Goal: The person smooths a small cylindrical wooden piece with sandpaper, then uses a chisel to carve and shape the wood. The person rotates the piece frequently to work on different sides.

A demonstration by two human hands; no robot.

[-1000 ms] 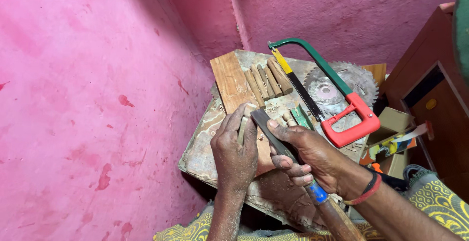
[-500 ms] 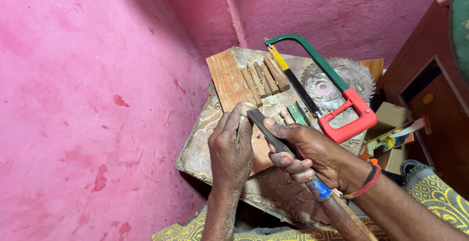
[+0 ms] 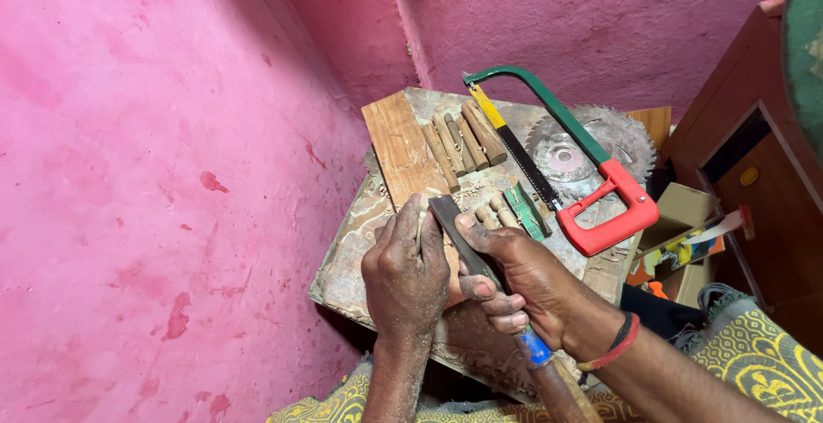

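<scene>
The left hand point(image 3: 405, 276) is curled over a small pale wooden stick point(image 3: 419, 233) and pinches it down on the bench point(image 3: 347, 269). Its fingers point(image 3: 410, 217) are pressed close together around the stick, so only a thin bit of the stick shows beside them.

The right hand point(image 3: 523, 282) is wrapped tight around a long flat file point(image 3: 459, 239). The thumb lies on top of the dark metal blade and the other fingers fold under it. The file's wooden handle point(image 3: 557, 389) with its blue ring pokes out below the hand, toward the person.

Compared with half a second ago, almost nothing has moved. The file tip sits in about the same spot, touching the stick next to the left hand, and both hands keep their grip. It looks like slow rubbing work on the stick that is going on in small strokes, with the stick still held in place at the near part of the bench.

Farther back on the bench lie a flat wooden plank point(image 3: 399, 144), a row of short round wooden pegs point(image 3: 459, 142), a hacksaw point(image 3: 566, 162) with a green frame and red grip, and a round saw blade point(image 3: 591, 144) under it. A small green tool point(image 3: 523, 209) sits near the file tip. The wall point(image 3: 154, 174) is bright pink.
</scene>
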